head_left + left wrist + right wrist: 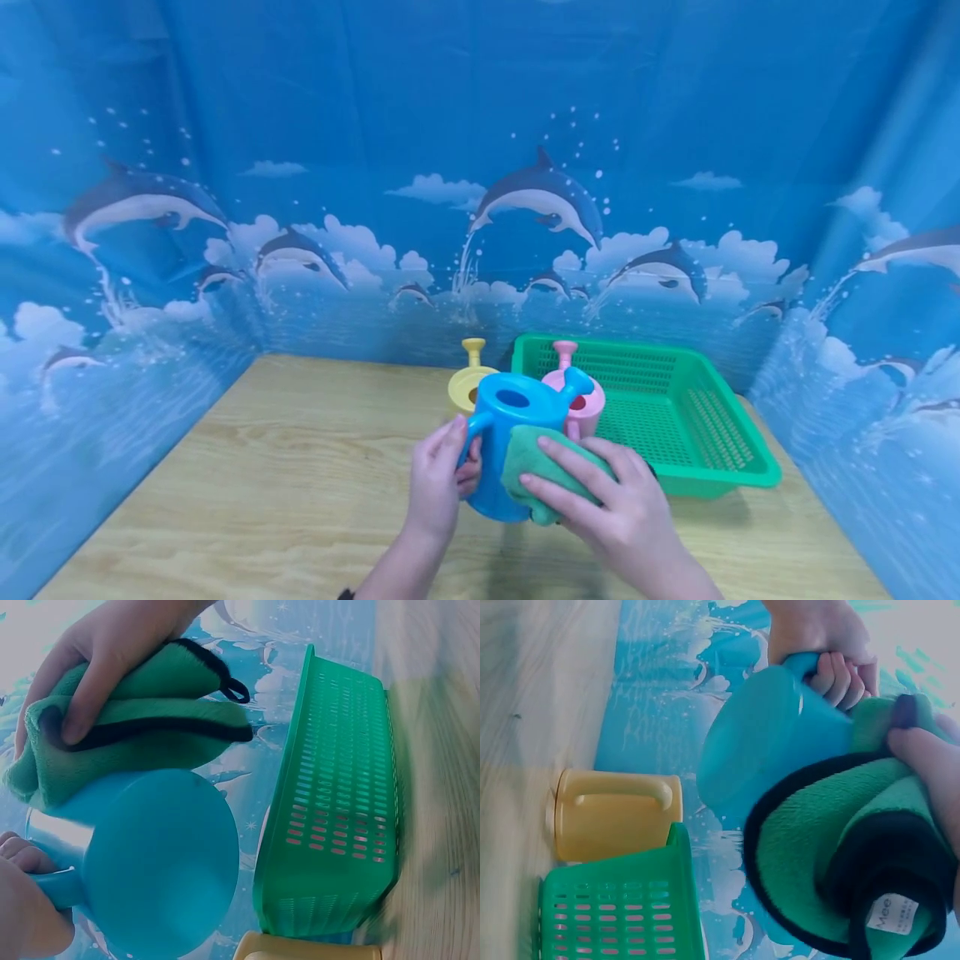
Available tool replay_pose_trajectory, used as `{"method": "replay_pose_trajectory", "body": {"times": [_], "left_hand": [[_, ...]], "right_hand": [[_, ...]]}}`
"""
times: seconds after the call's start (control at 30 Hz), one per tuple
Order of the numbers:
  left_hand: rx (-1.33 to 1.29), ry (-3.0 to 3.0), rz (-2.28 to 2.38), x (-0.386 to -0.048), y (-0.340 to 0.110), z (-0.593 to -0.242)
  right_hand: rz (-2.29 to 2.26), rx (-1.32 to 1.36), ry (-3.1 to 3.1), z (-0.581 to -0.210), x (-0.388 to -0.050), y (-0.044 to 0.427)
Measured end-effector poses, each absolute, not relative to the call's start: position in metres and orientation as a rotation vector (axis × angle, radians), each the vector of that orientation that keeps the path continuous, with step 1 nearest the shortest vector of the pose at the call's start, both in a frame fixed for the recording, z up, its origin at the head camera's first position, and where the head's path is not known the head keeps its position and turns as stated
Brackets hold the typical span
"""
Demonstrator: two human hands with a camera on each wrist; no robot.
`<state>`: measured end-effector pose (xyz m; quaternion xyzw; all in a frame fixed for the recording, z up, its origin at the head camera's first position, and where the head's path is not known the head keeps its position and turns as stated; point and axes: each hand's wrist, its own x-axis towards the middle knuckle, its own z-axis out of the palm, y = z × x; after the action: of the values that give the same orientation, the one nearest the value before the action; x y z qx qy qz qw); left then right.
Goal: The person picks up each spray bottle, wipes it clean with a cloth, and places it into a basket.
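Observation:
A blue watering can (pixel 497 475) is held up off the table, its handle gripped by my left hand (pixel 437 483). My right hand (pixel 626 504) holds a folded green cloth (pixel 528 467) against the can's right side, fingers spread over it. The cloth's dark edging and white label show in the right wrist view. From the left wrist view the can's flat bottom (pixel 165 862) faces the camera. Behind the blue can stand a yellow watering can (pixel 461 385) and a pink watering can (pixel 592 406), both partly hidden by it.
A green slotted basket (pixel 731 475) stands at the back right of the wooden table (pixel 300 467). Pink shows through its slots in the left wrist view, and the yellow can is outside it. A blue dolphin-print curtain (pixel 360 167) surrounds the table's back and sides.

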<state>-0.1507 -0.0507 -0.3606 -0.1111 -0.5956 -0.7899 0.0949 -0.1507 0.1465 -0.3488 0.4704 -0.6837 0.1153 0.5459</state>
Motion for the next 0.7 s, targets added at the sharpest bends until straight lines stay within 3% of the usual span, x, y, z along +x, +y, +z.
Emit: {"method": "replay_pose_trajectory", "body": {"times": [0.23,0.7], "left_hand": [[-0.276,-1.757,-2.404,-0.15,-0.05,-0.359],[-0.144,-1.575,-2.502,-0.158,-0.059,-0.359]], "right_hand": [[0.34,1.043,-1.57,-0.353,-0.156,0.148],[0.269,1.299,-1.67,-0.364,-0.161,0.145]]}}
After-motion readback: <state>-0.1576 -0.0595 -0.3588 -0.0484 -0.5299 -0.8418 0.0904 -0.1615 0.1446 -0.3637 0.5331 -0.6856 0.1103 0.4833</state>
